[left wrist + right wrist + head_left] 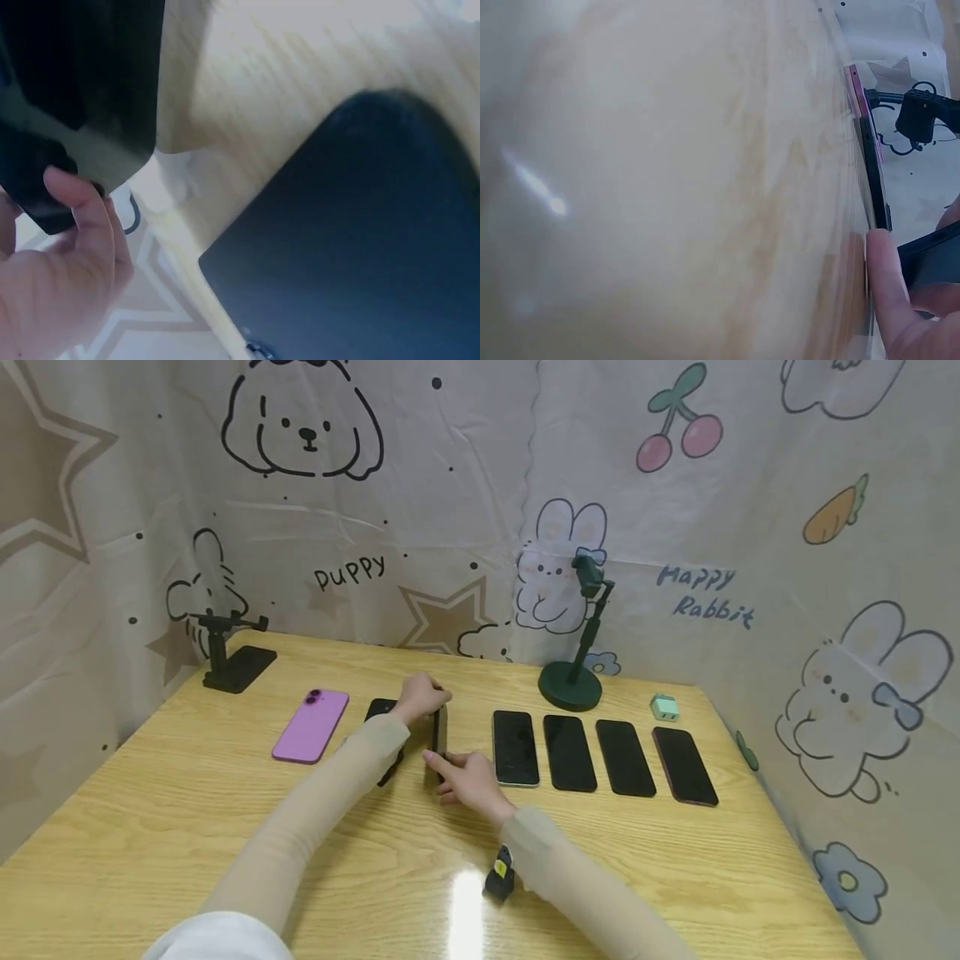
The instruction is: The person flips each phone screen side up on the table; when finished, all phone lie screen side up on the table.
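Note:
Both hands hold a dark phone (440,731) that is tipped up on its long edge over the middle of the table. My left hand (420,697) pinches its far end, thumb on the glossy face in the left wrist view. Around the near end, the fingers of my right hand (471,783) grip it from the right. Under my left forearm lies another black phone (381,707), partly hidden by the sleeve; its broad dark back (360,240) fills the right of the left wrist view.
A purple phone (311,727) lies left, several dark phones (570,753) in a row right. Behind stand a black phone holder (217,652) and a dark green stand (572,687). A mint charger plug (664,707) sits back right; a small black object (500,875) lies by the right sleeve.

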The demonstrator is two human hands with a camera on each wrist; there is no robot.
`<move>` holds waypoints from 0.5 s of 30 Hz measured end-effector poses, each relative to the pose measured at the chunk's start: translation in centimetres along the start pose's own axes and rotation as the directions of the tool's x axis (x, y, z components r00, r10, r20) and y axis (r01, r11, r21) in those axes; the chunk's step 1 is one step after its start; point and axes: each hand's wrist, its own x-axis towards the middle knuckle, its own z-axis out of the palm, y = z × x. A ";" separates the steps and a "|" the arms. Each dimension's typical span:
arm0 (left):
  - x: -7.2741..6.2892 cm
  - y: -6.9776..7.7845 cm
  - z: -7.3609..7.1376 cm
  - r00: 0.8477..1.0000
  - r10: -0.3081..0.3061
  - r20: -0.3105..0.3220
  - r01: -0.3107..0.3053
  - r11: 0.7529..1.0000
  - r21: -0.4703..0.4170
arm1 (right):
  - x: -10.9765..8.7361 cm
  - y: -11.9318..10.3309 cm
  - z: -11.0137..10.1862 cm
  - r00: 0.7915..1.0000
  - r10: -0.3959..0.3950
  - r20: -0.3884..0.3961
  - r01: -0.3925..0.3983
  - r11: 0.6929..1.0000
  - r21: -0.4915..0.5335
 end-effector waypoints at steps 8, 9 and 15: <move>-0.4 -0.3 0.3 0.985 -0.057 0.161 0.064 0.997 -0.036 | -0.7 -0.9 0.0 1.000 0.000 -0.013 0.001 0.999 0.041; -0.5 -0.3 0.3 0.983 -0.059 0.174 0.066 0.997 -0.038 | -0.6 -0.7 0.0 1.000 -0.004 -0.019 0.005 0.999 0.051; -0.7 -0.5 0.3 0.982 -0.043 0.181 0.053 0.997 -0.050 | 0.3 0.5 -0.2 0.999 0.016 -0.031 -0.012 0.990 0.141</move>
